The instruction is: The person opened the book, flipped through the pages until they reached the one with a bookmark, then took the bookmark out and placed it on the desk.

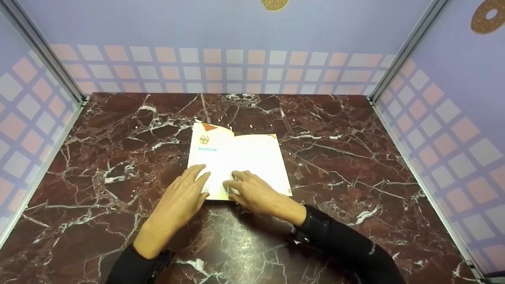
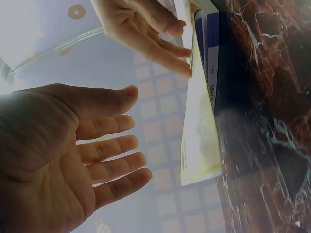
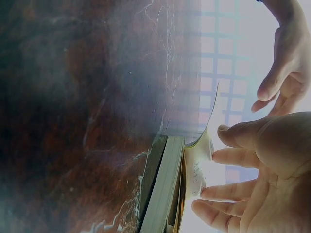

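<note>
Maroon marbled tabletop (image 1: 98, 157) supports an open book (image 1: 217, 159); left hand (image 1: 179, 199) hovers, loose and empty, while ungrasping right hand (image 1: 254, 191) perhaps steadies pages (image 1: 258, 156).

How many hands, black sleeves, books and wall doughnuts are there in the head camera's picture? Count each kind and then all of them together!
Hands: 2, the left hand and the right hand
Black sleeves: 2, the left sleeve and the right sleeve
Books: 1, the open book
Wall doughnuts: 2, the back-wall doughnut and the right-wall doughnut
Total: 7
</note>
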`<control>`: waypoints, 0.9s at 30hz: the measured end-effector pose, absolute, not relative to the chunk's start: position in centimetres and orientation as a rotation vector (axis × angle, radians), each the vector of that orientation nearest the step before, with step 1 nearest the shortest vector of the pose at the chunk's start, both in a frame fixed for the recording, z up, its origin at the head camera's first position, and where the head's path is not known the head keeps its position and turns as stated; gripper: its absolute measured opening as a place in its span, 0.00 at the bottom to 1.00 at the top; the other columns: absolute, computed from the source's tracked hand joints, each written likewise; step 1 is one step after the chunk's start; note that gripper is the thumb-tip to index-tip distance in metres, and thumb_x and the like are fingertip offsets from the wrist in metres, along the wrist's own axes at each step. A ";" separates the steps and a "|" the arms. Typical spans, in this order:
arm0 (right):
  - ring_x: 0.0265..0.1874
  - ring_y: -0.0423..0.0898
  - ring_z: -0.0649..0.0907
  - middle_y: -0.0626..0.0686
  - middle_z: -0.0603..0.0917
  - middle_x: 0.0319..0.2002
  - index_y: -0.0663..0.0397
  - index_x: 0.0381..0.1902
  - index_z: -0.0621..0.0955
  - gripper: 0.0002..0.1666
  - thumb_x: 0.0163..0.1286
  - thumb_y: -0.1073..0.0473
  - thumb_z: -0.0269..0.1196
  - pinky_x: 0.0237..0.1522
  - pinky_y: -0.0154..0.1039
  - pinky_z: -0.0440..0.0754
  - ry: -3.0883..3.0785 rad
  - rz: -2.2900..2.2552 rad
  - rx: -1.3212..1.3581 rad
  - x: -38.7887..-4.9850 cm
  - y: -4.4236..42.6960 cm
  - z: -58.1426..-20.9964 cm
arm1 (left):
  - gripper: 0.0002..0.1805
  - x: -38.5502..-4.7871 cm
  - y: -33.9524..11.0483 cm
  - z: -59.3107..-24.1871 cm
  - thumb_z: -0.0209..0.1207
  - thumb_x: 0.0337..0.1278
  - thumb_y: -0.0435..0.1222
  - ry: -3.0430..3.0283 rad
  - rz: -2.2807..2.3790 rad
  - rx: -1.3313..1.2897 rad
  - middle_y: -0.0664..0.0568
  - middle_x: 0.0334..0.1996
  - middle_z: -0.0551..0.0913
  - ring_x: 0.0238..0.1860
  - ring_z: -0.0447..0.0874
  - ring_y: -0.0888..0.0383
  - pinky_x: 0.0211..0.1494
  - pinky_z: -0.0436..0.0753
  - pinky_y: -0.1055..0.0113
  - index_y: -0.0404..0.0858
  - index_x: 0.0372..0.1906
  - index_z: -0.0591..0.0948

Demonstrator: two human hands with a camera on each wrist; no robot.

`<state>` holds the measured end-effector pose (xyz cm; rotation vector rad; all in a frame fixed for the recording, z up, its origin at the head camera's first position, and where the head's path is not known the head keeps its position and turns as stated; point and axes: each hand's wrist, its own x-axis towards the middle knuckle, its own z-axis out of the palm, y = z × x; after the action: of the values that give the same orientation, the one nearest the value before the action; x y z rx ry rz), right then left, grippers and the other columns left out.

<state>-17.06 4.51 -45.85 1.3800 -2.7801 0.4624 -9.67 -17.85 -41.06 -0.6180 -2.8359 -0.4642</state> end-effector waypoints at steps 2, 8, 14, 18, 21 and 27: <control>0.55 0.54 0.81 0.56 0.80 0.57 0.49 0.64 0.82 0.22 0.74 0.53 0.65 0.60 0.47 0.82 -2.780 0.459 1.384 -17.0 4.5 -45.9 | 0.29 -9.7 -17.7 -41.3 0.70 0.58 0.30 -2.845 -0.466 -0.632 0.31 0.69 0.72 0.69 0.71 0.35 0.67 0.76 0.37 0.25 0.64 0.76; 0.56 0.56 0.81 0.58 0.79 0.59 0.50 0.64 0.82 0.22 0.75 0.53 0.64 0.62 0.49 0.81 -2.756 0.463 1.403 -16.9 4.6 -45.9 | 0.28 -9.8 -17.3 -42.1 0.70 0.57 0.28 -2.809 -0.435 -0.705 0.30 0.67 0.73 0.69 0.71 0.33 0.69 0.75 0.39 0.22 0.62 0.77; 0.57 0.56 0.81 0.59 0.79 0.61 0.50 0.64 0.82 0.23 0.74 0.52 0.65 0.64 0.49 0.80 -2.764 0.425 1.402 -16.9 4.5 -46.1 | 0.28 -10.1 -16.7 -42.6 0.70 0.58 0.28 -2.835 -0.437 -0.743 0.29 0.68 0.73 0.69 0.70 0.32 0.71 0.73 0.40 0.22 0.63 0.76; 0.58 0.56 0.80 0.60 0.79 0.61 0.51 0.64 0.82 0.23 0.74 0.52 0.65 0.65 0.48 0.79 -2.773 0.404 1.401 -16.8 4.4 -46.1 | 0.29 -10.2 -16.4 -43.0 0.70 0.57 0.28 -2.838 -0.439 -0.758 0.28 0.68 0.72 0.69 0.70 0.32 0.70 0.74 0.40 0.22 0.63 0.76; 0.56 0.55 0.81 0.59 0.79 0.59 0.51 0.64 0.82 0.22 0.75 0.53 0.65 0.64 0.47 0.80 -2.762 0.420 1.401 -16.9 4.3 -46.1 | 0.30 -10.3 -16.3 -43.2 0.70 0.57 0.29 -2.857 -0.446 -0.761 0.28 0.68 0.72 0.69 0.70 0.31 0.69 0.75 0.39 0.23 0.63 0.76; 0.56 0.54 0.80 0.58 0.79 0.58 0.52 0.64 0.82 0.22 0.75 0.53 0.64 0.65 0.47 0.79 -2.762 0.428 1.410 -16.9 4.3 -46.0 | 0.31 -10.7 -16.3 -43.8 0.69 0.60 0.30 -2.942 -0.446 -0.728 0.28 0.70 0.69 0.72 0.66 0.31 0.72 0.71 0.38 0.23 0.66 0.74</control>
<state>-16.94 4.25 -46.05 1.4102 -2.7616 0.4280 -10.67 -16.33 -43.77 -0.7281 -2.9421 -0.4461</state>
